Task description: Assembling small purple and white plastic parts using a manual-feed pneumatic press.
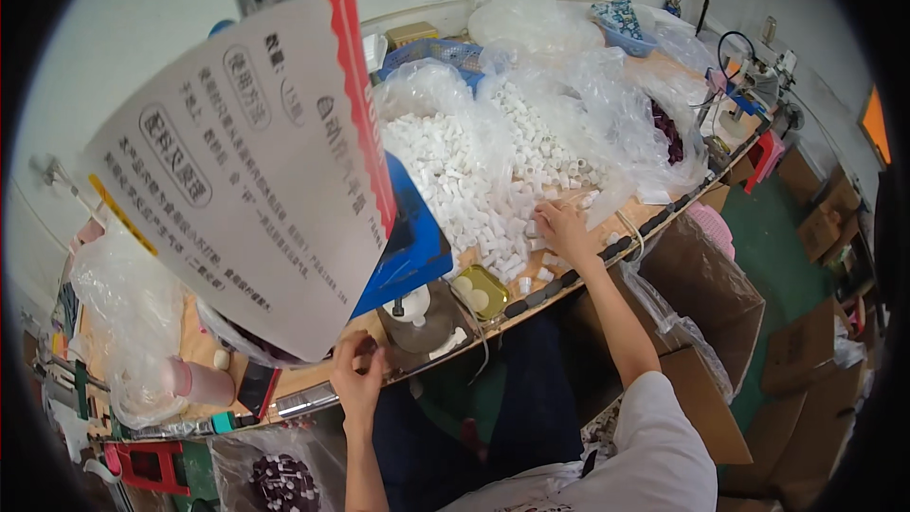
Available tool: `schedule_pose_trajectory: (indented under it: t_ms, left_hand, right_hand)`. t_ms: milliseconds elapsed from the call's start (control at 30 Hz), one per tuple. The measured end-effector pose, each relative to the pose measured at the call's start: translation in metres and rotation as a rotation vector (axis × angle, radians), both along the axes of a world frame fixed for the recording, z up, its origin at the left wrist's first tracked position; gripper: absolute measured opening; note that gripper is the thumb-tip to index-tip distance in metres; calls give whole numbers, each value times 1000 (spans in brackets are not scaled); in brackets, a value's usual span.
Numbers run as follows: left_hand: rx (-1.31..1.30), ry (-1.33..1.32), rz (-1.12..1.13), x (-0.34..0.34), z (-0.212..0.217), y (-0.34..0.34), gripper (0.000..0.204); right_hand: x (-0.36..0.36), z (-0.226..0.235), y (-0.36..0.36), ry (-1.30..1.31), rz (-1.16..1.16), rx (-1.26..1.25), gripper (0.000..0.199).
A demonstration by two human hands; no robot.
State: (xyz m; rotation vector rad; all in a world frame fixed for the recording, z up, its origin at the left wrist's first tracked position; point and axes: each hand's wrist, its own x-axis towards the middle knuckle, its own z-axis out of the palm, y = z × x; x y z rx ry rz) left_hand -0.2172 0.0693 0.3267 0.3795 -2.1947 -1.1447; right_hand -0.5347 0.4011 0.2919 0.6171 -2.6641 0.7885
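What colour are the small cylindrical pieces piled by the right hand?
White. The small cylindrical pieces lie heaped on clear plastic, with the right hand at the heap's edge; head view.

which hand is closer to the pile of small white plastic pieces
Right. The right hand reaches into the edge of the white pieces; the left hand stays at the near table edge, well short of them.

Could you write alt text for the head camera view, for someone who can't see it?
Seen from above, a person's right hand reaches into a heap of small white plastic caps on a cluttered wooden workbench, while the left hand rests at the bench's near edge. A large printed paper sheet hangs close to the camera; clear plastic bags and cardboard boxes surround the bench.
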Motion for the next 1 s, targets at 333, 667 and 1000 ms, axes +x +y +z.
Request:
schedule_pose_trajectory:
  t_ms: [333, 667, 1000]
  left_hand:
    - [118, 165, -154, -23, 35, 41, 28]
    - [100, 158, -212, -28, 35, 48, 36]
    - [94, -124, -341, -47, 16, 31, 36]
  right_hand:
    - [92, 53, -27, 209, 199, -114, 18]
    - [124, 45, -37, -95, 54, 163, 17]
    - [141, 40, -74, -51, 418, -230, 11]
